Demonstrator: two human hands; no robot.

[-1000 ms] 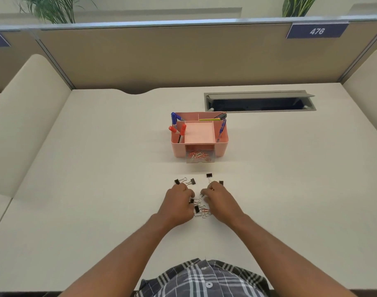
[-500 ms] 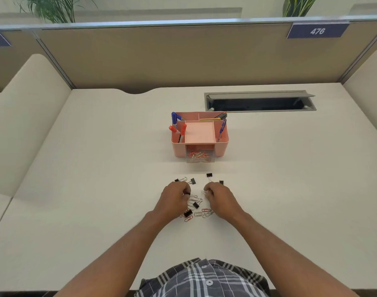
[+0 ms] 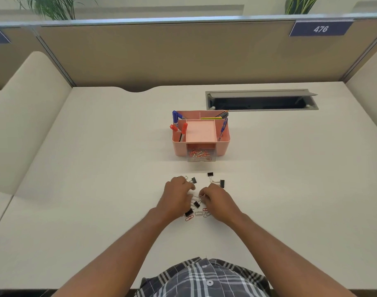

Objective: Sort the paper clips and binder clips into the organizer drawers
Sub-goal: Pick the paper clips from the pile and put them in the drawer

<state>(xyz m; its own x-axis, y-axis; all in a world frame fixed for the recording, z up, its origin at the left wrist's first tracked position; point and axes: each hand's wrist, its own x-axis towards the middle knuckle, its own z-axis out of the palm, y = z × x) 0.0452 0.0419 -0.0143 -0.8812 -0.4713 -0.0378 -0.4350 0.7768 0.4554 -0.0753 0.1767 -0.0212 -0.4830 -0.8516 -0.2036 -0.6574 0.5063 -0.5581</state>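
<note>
Looks like the picking-out step: both hands are down in the mixed pile on the desk [image 3: 97, 189]. The left hand [image 3: 176, 196] is curled, fingers bent onto the clips; can't tell if it's got one. The right hand [image 3: 217, 202] is pinched at a silver paper clip [image 3: 196, 197], though I can't say it's actually gripped. More binder clips [image 3: 221, 182] lie at 12 o'clock from the hands. The drawer [image 3: 201, 155], open with paper clips inside, is further out at 12. Next move probably needs a clean pinch and a carry to it.

5 black binder clips [image 3: 222, 183] on desk; 2 hands [image 3: 176, 195]; 1 pink organizer [image 3: 223, 138]; 1 clear drawer [image 3: 201, 155].
</note>
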